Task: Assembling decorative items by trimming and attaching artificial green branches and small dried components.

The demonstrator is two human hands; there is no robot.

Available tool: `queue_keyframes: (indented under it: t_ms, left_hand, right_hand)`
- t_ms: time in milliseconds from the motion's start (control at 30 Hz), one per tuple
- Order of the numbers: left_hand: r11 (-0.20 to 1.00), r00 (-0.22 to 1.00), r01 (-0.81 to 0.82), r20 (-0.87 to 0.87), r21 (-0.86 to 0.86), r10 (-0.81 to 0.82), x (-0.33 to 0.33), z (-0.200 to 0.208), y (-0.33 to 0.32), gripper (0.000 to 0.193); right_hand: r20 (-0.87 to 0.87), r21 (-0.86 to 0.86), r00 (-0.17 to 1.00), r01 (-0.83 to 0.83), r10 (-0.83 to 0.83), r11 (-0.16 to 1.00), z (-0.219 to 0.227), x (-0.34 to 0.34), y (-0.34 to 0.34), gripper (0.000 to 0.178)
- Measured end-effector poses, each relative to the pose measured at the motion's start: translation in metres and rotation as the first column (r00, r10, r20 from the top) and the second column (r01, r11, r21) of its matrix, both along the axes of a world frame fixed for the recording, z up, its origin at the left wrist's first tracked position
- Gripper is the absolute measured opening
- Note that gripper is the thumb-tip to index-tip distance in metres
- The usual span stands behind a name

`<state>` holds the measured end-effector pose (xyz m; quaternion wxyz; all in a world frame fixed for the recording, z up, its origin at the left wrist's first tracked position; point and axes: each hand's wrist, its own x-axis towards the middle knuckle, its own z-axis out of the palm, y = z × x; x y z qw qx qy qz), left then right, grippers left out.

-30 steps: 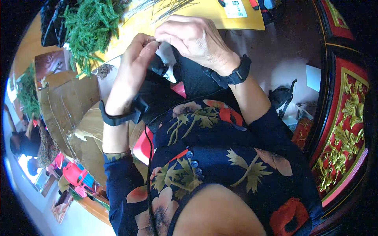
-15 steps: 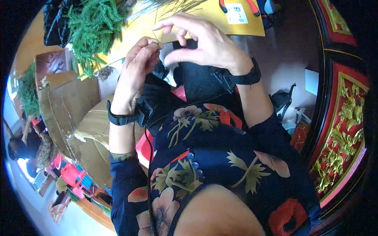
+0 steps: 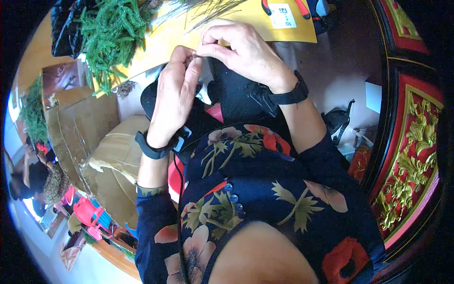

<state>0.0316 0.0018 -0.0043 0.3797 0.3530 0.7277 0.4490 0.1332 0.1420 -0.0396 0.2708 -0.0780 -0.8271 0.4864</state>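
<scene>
Just past the near edge of the yellow tabletop, my two hands meet at the fingertips. My left hand [image 3: 177,92] is closed, pinching a thin dark wire [image 3: 195,56] between thumb and forefinger. Only a tiny part of the wire shows; the fingers cover the rest. From the right, my right hand [image 3: 243,54] is closed in a pinch at the same spot, its thumb and forefinger on the wire. Beyond the hands, several loose thin dark wires [image 3: 213,13] lie on the yellow board [image 3: 163,40]. To their left is a heap of green artificial fir sprigs [image 3: 111,40].
Red-handled pliers [image 3: 302,8] and a white label [image 3: 283,16] lie at the far right of the board. A black plastic bag [image 3: 70,28] is at the far left. Cardboard [image 3: 85,125] stands at my left; a carved red-and-gold panel [image 3: 411,156] is at my right. Another person [image 3: 45,175] is farther left.
My right hand has closed from spread fingers into a pinch and come to my left fingertips. My left hand has shifted slightly right, its wrist turning.
</scene>
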Motion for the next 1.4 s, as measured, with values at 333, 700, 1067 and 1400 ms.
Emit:
queue_keyframes:
  t_ms: [333,700,1067,1400]
  left_hand:
    - [0.962,0.875,-0.263,0.438,0.071,0.207,0.000,-0.007,0.006,0.014]
    - [0.953,0.968,-0.252,0.046,0.170,0.247,0.019,-0.018,0.011,0.019]
    - [0.986,0.899,-0.080,-0.416,0.145,0.135,-0.046,0.005,0.043,0.024]
    - [0.970,0.394,-0.191,-0.917,-0.152,-0.066,-0.111,-0.011,0.112,0.023]
  right_hand:
    - [-0.015,-0.810,1.000,-0.022,0.016,0.586,-0.005,-0.008,-0.020,0.017]
    - [0.110,-0.901,0.993,0.113,-0.033,0.419,-0.002,-0.011,-0.031,0.013]
    - [0.034,-0.932,0.992,0.075,-0.121,0.355,0.003,-0.008,-0.015,0.016]
    - [0.055,-0.930,0.998,0.064,-0.037,0.362,0.008,-0.005,-0.010,0.018]
